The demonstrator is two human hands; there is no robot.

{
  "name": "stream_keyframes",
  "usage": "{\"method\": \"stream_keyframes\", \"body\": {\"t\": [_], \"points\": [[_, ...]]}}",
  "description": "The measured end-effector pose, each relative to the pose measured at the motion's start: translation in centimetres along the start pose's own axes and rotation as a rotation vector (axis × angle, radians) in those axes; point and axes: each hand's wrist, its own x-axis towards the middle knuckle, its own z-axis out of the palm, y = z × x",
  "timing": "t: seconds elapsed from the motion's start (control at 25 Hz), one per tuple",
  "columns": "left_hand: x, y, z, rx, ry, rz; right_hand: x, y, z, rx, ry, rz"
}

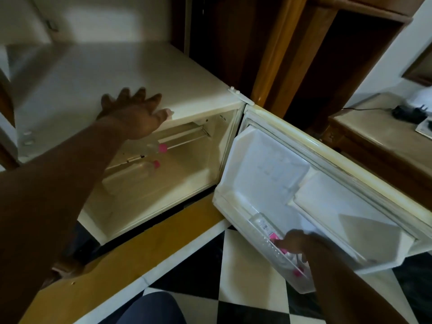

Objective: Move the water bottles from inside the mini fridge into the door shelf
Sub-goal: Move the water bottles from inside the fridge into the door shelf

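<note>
My right hand (pixel 295 242) is down in the door shelf (pixel 284 268), with the fingers closed around a water bottle (pixel 264 226) near its pink cap, so this bottle is already in its place or almost. Lower in the same shelf I see one more pink cap (pixel 297 273), which I judge is a second bottle already moved (the clear plastic makes it hard to count). Inside the mini fridge (pixel 177 174) two bottles with pink caps (pixel 163 148) still lie on their sides, one on the upper rack and one just below it (pixel 156 163). So I think about half of the work is done. My left hand (pixel 134 113) is spread flat on the top of the fridge and holds nothing. The bottles are transparent and smooth, the shelf is clear ribbed plastic, and the door lining is white and glossy.
</note>
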Motion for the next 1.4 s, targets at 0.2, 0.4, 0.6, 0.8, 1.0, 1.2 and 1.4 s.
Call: {"method": "stream_keyframes", "body": {"t": [0.2, 0.4, 0.6, 0.8, 1.0, 1.2, 1.4], "points": [[-0.1, 0.2, 0.0, -0.008, -0.008, -0.01, 4.4, 3.1, 1.5, 0.335, -0.094, 0.038], [-0.1, 0.3, -0.2, -0.006, -0.017, -0.035, 2.8, 1.5, 1.3, 0.651, -0.078, 0.029], [-0.5, 0.6, -0.4, -0.006, -0.014, -0.031, -0.1, -1.8, -1.6, 0.845, -0.03, -0.123], [-0.6, 0.6, -0.6, -0.014, -0.024, -0.038, -1.7, -8.0, -2.3, 0.851, 0.395, -0.361], [-0.7, 0.8, -0.6, -0.035, -0.03, -0.056, -1.1, -12.9, -3.0, 0.954, 0.594, -0.566], [-0.9, 0.9, -0.8, -0.028, -0.034, -0.049, 0.6, -14.8, -2.5, 0.955, 0.673, -0.504], [-0.9, 1.0, -0.9, -0.051, -0.054, -0.059, -3.7, -16.7, 0.2, 0.953, 0.95, -0.508]]}}
